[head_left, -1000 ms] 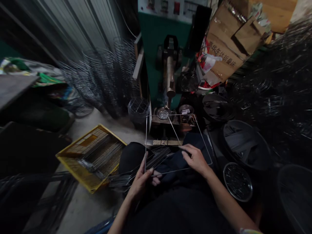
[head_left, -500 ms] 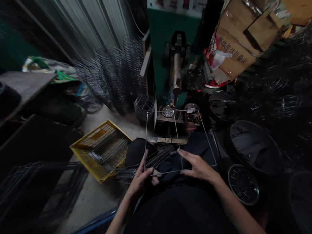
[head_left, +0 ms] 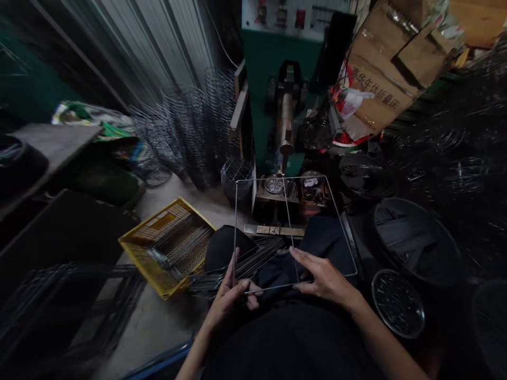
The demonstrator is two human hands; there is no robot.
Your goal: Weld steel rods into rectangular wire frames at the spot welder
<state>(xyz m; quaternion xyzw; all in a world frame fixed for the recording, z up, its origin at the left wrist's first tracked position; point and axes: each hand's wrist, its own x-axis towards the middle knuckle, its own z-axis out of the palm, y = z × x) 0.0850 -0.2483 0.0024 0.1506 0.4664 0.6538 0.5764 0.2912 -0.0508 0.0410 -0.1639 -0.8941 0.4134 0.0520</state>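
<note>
Green machine point(head_left: 259, 79) ahead; wire frame point(head_left: 341, 225) held between it and the body, far bar by the metal tip point(head_left: 281, 168), contact unclear. Progress, judged: outer rectangle looks formed, crossbar point(head_left: 288, 216) lies across it, joined or not can't tell. Yellow crate point(head_left: 142, 272), left: loose rods, unassembled. Lap: loose rod bundle point(head_left: 257, 258), also unassembled. Bowl point(head_left: 404, 336), right: small dark pieces, too dim to identify. Left hand point(head_left: 227, 298): gripping frame's near left corner. Right hand point(head_left: 325, 277): thumb and fingertips at crossbar, grip unclear. Small dish point(head_left: 273, 193) below tip: shiny bits.
</note>
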